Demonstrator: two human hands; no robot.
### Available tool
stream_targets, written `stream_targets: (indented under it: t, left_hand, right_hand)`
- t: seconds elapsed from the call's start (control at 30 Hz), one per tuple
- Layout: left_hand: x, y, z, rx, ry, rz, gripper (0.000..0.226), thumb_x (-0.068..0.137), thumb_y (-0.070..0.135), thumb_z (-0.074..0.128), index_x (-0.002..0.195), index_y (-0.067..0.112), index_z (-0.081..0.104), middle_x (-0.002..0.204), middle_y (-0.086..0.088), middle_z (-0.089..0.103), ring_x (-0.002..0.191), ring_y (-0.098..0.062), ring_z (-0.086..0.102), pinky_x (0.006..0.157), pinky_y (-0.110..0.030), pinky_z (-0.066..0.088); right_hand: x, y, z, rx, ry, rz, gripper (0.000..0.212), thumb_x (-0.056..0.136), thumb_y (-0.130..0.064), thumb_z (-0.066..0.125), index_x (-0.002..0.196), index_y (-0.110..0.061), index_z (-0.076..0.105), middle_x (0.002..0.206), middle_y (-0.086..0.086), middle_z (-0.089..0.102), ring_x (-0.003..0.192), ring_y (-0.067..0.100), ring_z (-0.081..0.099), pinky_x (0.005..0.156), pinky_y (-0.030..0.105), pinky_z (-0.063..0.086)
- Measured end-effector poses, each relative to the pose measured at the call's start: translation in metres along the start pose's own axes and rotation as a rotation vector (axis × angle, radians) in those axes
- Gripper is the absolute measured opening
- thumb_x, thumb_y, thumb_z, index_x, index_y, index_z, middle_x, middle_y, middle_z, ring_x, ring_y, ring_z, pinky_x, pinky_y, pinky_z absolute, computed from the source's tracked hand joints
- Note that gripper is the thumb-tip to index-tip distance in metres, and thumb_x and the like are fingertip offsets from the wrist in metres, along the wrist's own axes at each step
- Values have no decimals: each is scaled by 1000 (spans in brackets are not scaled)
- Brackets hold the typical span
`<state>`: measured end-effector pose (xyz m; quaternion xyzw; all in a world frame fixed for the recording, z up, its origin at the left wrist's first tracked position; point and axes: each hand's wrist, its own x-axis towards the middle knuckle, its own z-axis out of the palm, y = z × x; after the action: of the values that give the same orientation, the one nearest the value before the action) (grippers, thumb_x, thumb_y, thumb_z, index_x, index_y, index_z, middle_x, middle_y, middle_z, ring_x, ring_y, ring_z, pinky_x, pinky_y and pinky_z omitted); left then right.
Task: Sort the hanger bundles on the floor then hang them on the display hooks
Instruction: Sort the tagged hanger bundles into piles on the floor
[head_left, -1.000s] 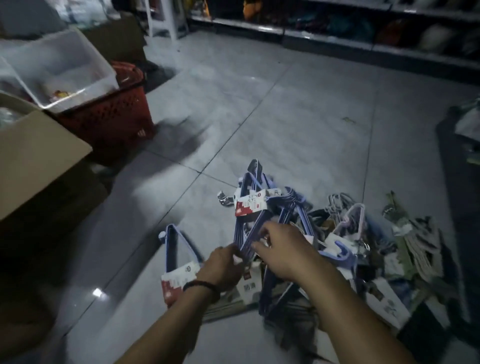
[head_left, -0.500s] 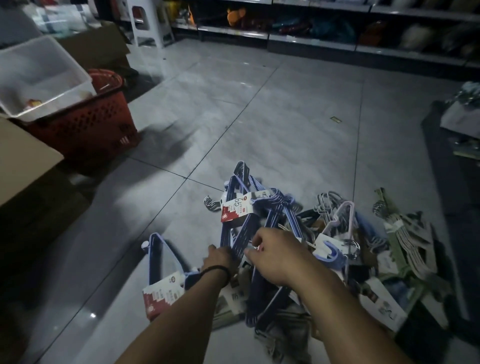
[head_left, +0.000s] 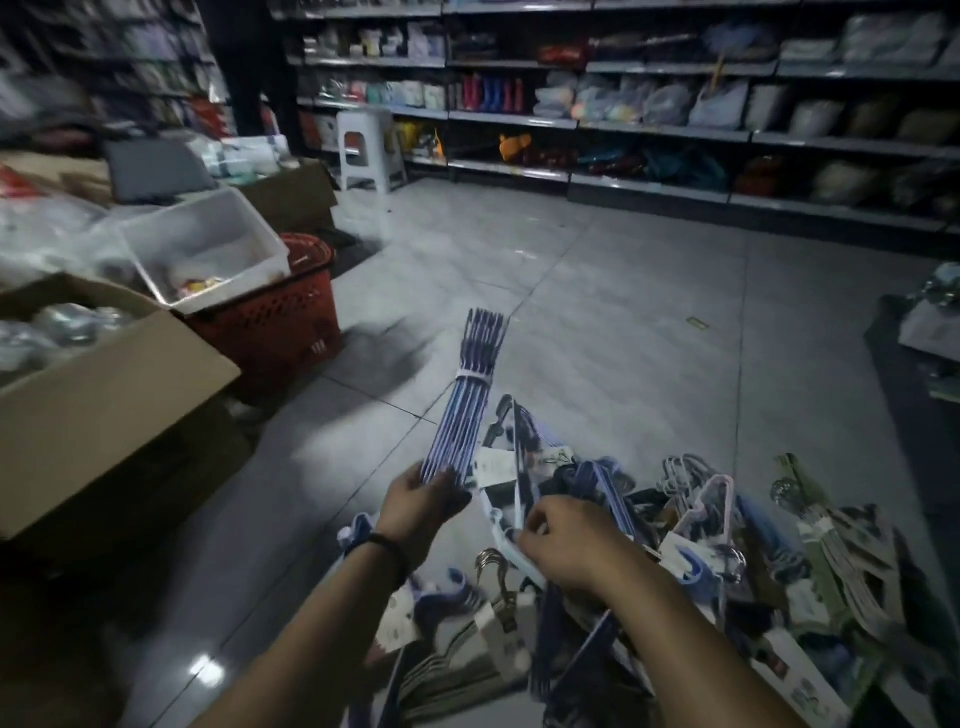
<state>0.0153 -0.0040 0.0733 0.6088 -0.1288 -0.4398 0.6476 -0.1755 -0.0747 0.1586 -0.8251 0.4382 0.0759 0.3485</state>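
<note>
Grip on the blue hanger bundle (head_left: 461, 410): the left hand (head_left: 415, 506) curls round its lower end; the right hand (head_left: 569, 540) pinches a pale hanger (head_left: 501, 538) in the pile (head_left: 696, 514).

No text can be read anywhere. The white tag (head_left: 496, 466) just right of the blue hanger bundle (head_left: 470, 410) carries dark marks, perhaps handwriting, too blurred to make out. The printed cards (head_left: 792, 675) lower right of that bundle are equally illegible. So is a small white mark (head_left: 318, 347) on the red basket (head_left: 280, 317) to the bundle's left.
</note>
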Motion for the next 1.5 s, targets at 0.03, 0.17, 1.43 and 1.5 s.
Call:
stream_targets:
  t: [0.03, 0.17, 1.43, 1.5]
  left_hand:
    - [-15, 7, -7, -21, -6, 31, 15, 103, 8, 56, 114, 0, 62, 106, -18, 66, 95, -28, 67, 89, -39, 59]
    - [-92, 24, -43, -142, -47, 76, 31, 96, 17, 65, 123, 0, 64, 125, -27, 65, 110, -37, 66, 95, -42, 58]
    - [-84, -174, -323, 61, 605, -366, 26, 78, 1, 57, 101, 2, 70, 82, -18, 75, 70, -34, 74, 56, -40, 61]
    - [-68, -189, -329, 84, 612, -360, 21, 92, 1, 55, 104, 7, 70, 85, -14, 75, 72, -31, 73, 55, -35, 60]
  right_hand:
    - [-4, -1, 2, -4, 5, -5, 40, 101, -43, 59, 117, -7, 69, 116, 15, 71, 103, 29, 68, 90, 41, 55]
    - [-13, -8, 18, 92, 52, -38, 36, 96, -54, 59, 117, -25, 63, 116, 1, 68, 97, 20, 66, 79, 34, 55]
    - [87, -151, 358, 494, -570, -38, 48, 99, -11, 61, 132, -46, 64, 111, 6, 79, 94, 26, 78, 82, 40, 64]
    - [102, -144, 381, 489, -574, -27, 41, 100, -10, 63, 133, -35, 65, 110, 2, 79, 94, 24, 77, 78, 35, 63]
